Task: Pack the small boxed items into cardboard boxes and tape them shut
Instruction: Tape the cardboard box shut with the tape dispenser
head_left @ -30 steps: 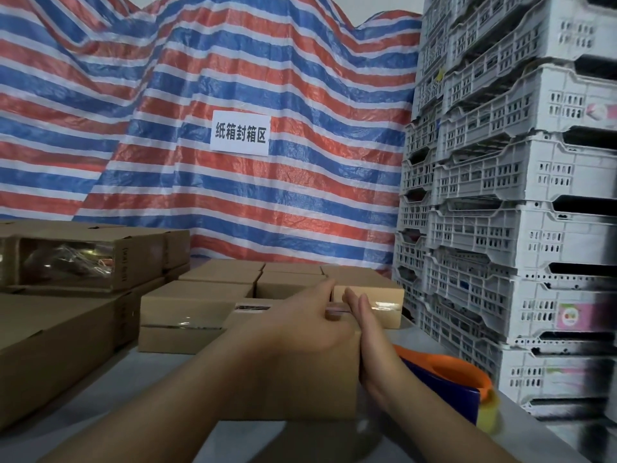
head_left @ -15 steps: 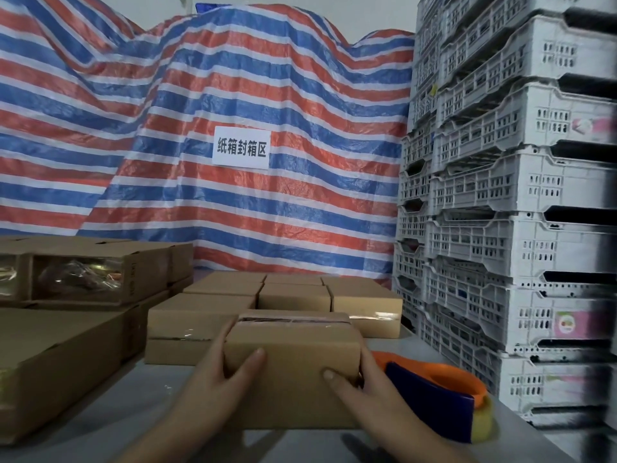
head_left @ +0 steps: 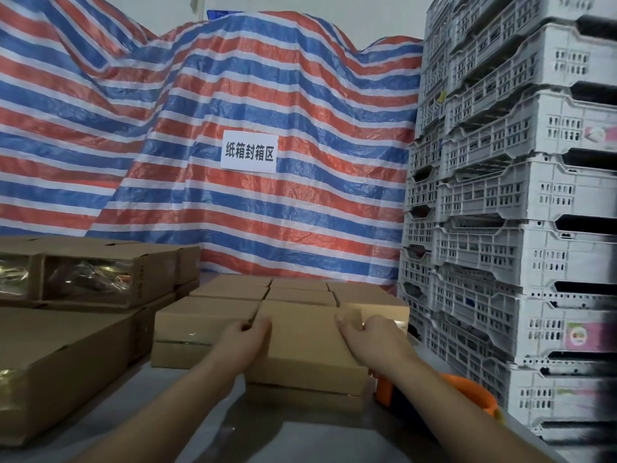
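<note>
Striped tarp (head_left: 233,105) hangs behind the bench (head_left: 187,426), a white sign (head_left: 249,152) pinned to it, and a wall of grey crates (head_left: 514,208) rises on the right. At the front middle of the bench a closed carton (head_left: 305,345) sits on top of another carton (head_left: 300,397), hard up against the block of stacked cartons (head_left: 253,292) behind and to its left. The left hand (head_left: 245,335) lies on the carton's left edge, fingers curled over the side into the seam with the neighbour, so its grip is on the box; the right hand (head_left: 370,332) holds the right edge the same way, fingers hooked over the far corner. My guess is that the carton is being seated on the stack. To do that well, both hands should push evenly so it slides square to the one below and flush with the row, then the left fingers need to come out of the seam before the gap shuts on them. An orange tape gun (head_left: 467,392) lies just right of the stack, under the right forearm, handy for sealing. Every carton in the block looks closed, so what is inside cannot be seen. On the far left, window boxes (head_left: 86,279) show something shiny and wrapped behind clear film; I cannot tell what.
</note>
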